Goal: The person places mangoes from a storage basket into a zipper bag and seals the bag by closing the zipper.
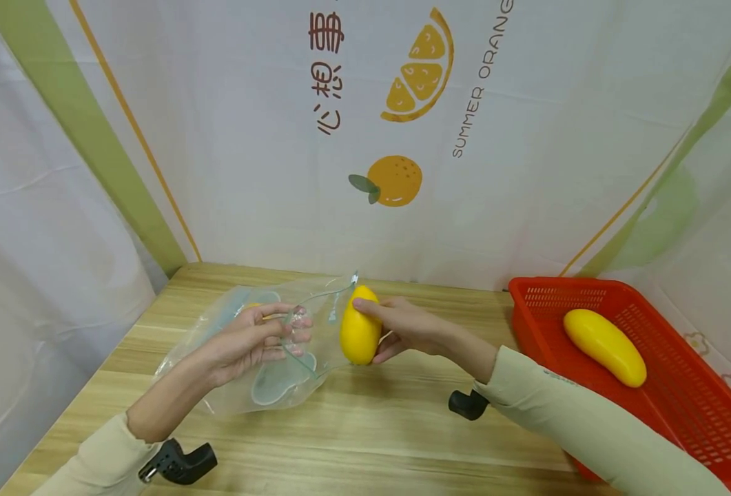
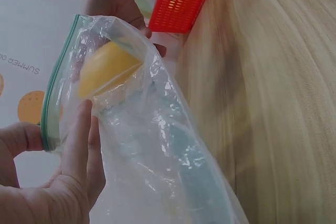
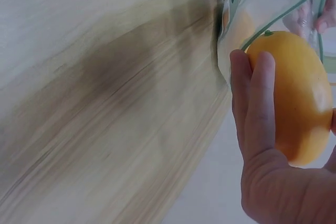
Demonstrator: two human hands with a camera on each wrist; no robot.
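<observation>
My right hand point(image 1: 402, 327) holds a smooth yellow mango point(image 1: 359, 334) upright, thumb on one side and fingers on the other. A small green stem spot shows on its top in the right wrist view. The mango is right at the mouth of a clear zip bag point(image 1: 278, 386) with a green zip edge. My left hand point(image 1: 247, 344) grips the bag by that edge, the thumb at the zip strip and some fingers showing through the film. Through the bag's far side a bit of something yellow-orange point(image 3: 240, 27) is visible, mostly hidden by the film and the left hand.
To the right stands a red plastic basket point(image 1: 529, 337) with perforated walls, holding a longer yellow fruit point(image 1: 605, 348). The wooden table point(image 1: 402, 434) ends at a white printed cloth point(image 1: 247, 172) behind and at the sides.
</observation>
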